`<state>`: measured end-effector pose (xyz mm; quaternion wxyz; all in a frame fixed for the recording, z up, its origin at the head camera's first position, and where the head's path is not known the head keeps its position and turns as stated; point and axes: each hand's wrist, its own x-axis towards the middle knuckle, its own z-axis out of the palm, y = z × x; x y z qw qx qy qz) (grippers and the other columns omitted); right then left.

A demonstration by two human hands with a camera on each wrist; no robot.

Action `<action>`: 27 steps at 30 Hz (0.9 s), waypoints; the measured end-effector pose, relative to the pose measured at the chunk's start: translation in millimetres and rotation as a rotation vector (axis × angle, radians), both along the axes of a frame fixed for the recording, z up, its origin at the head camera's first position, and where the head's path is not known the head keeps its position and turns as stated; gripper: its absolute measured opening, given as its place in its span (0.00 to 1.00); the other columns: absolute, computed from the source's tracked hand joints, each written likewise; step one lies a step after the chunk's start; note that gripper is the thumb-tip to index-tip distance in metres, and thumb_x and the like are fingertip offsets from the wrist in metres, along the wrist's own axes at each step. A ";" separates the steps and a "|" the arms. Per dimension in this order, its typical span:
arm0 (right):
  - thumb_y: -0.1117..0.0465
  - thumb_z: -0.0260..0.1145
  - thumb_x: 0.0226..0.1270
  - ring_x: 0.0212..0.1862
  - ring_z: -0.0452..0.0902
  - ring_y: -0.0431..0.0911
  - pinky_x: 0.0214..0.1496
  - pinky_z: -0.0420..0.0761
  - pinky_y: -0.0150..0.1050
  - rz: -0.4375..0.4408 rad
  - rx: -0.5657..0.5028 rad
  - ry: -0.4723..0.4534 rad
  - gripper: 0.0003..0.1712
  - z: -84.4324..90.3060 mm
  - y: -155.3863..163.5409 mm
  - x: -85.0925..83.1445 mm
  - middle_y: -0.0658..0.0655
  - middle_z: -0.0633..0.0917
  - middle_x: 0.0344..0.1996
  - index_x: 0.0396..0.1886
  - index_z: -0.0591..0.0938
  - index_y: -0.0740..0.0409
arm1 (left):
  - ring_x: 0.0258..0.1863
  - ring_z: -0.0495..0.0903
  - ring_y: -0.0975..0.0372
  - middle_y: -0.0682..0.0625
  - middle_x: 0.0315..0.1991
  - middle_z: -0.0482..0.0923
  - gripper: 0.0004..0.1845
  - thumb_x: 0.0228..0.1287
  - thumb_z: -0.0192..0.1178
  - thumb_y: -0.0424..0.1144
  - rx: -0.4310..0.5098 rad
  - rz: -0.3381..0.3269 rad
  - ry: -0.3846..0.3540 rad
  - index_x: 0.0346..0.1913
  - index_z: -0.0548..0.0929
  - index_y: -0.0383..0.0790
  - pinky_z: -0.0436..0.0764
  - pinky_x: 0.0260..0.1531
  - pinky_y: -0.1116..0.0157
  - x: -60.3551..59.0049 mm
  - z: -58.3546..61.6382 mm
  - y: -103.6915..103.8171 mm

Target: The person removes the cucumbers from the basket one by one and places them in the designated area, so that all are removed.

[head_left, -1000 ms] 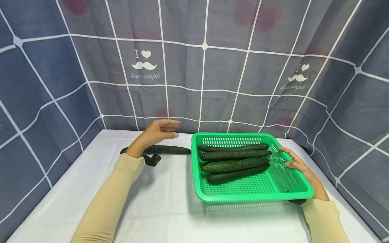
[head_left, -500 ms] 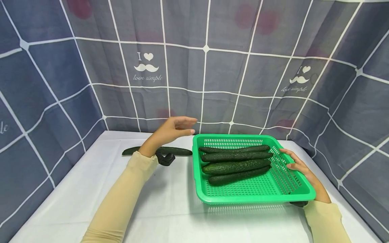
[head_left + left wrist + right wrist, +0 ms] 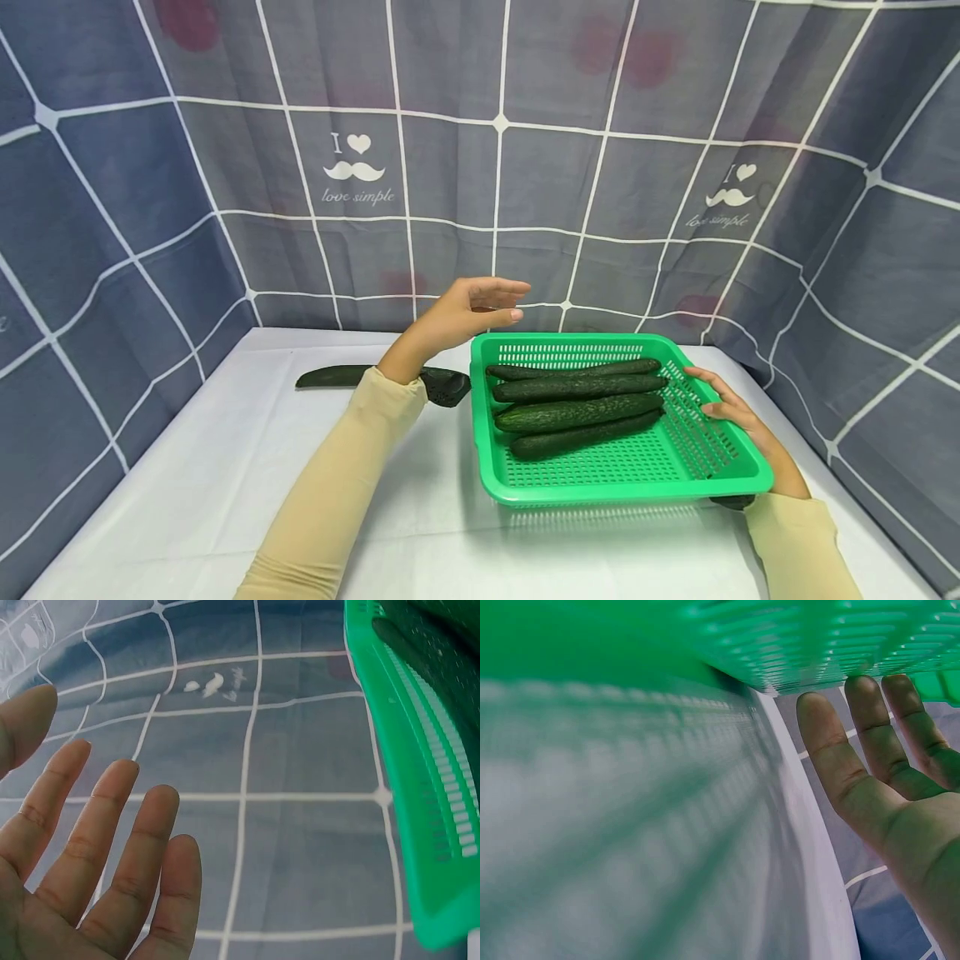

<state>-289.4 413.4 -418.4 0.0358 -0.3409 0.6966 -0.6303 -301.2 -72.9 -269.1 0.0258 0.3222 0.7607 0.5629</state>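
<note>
Four cucumbers (image 3: 577, 398) lie side by side in the green basket (image 3: 738, 477); one more cucumber (image 3: 333, 376) lies on the table (image 3: 210, 483) left of the basket. The left hand (image 3: 468, 312) hovers open and empty above the basket's far left corner. The right hand (image 3: 738, 412) rests flat-fingered against the basket's right rim.

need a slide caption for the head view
Left hand raised open near green basket of four cucumbers; right hand on its rim; one loose cucumber on the table.
</note>
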 end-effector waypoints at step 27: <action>0.80 0.35 0.76 0.70 0.76 0.40 0.64 0.83 0.34 0.175 -0.124 -0.102 0.44 0.8 0.1 -2.8 0.45 0.74 0.76 0.84 0.66 0.45 | 0.61 0.85 0.58 0.41 0.67 0.83 0.24 0.78 0.66 0.35 0.103 -0.109 -0.115 0.73 0.81 0.38 0.82 0.63 0.63 -19.2 -21.3 103.6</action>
